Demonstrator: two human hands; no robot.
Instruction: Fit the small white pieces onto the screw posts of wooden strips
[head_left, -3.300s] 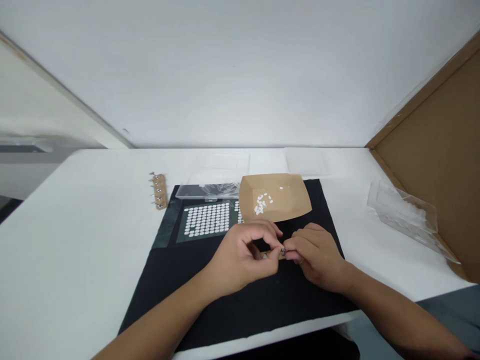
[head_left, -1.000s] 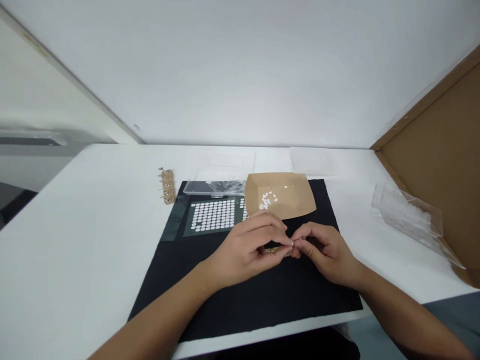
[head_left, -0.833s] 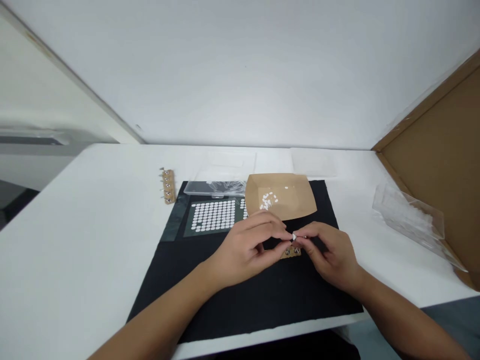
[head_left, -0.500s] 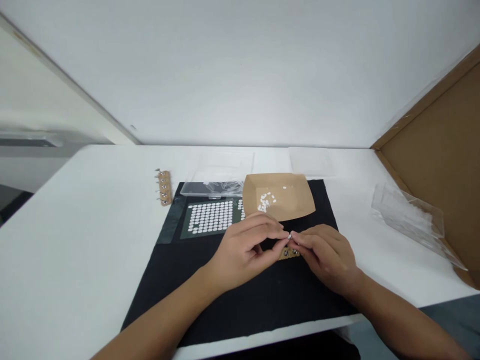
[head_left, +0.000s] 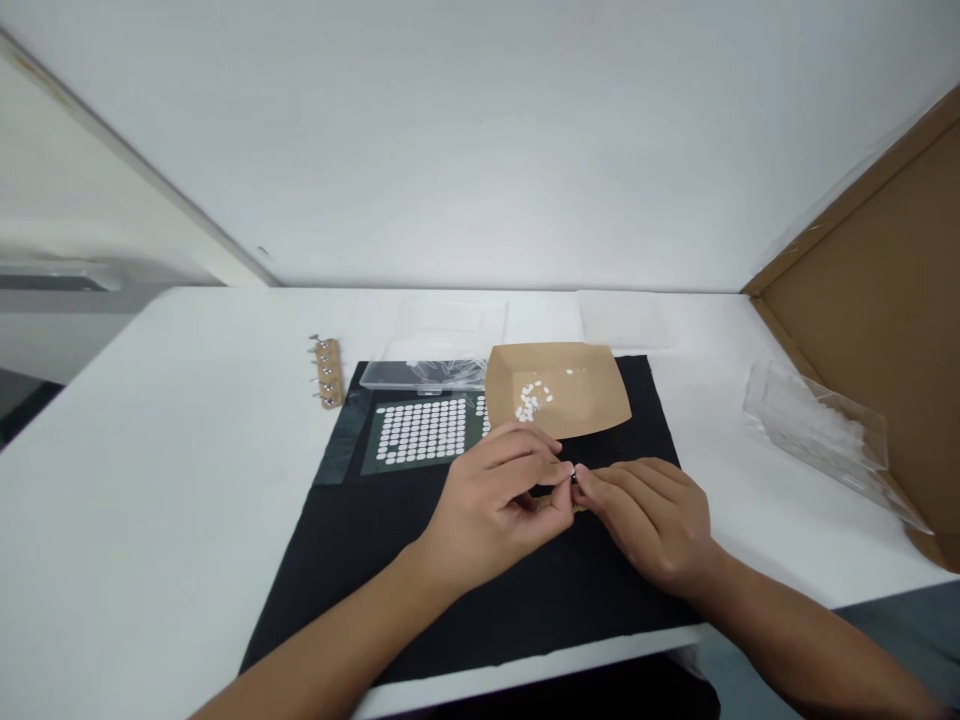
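Note:
My left hand (head_left: 495,505) and my right hand (head_left: 649,520) meet fingertip to fingertip over the black mat (head_left: 450,580). Both pinch a small brown strip with metal studs (head_left: 574,480), which is mostly hidden under the fingers. Just beyond the hands stands a brown paper tray (head_left: 559,400) holding several small white pieces (head_left: 529,400). Left of the tray lies a dark sheet of white round stickers (head_left: 420,432).
A second studded brown strip (head_left: 325,373) lies on the white table (head_left: 150,480) left of the mat. A clear plastic box (head_left: 424,372) sits behind the sticker sheet. Another clear container (head_left: 817,425) lies at the right, by a brown board (head_left: 877,300).
A small white piece seen between my fingertips moments ago no longer shows. Both hands have sunk slightly toward the mat and closed over the strip.

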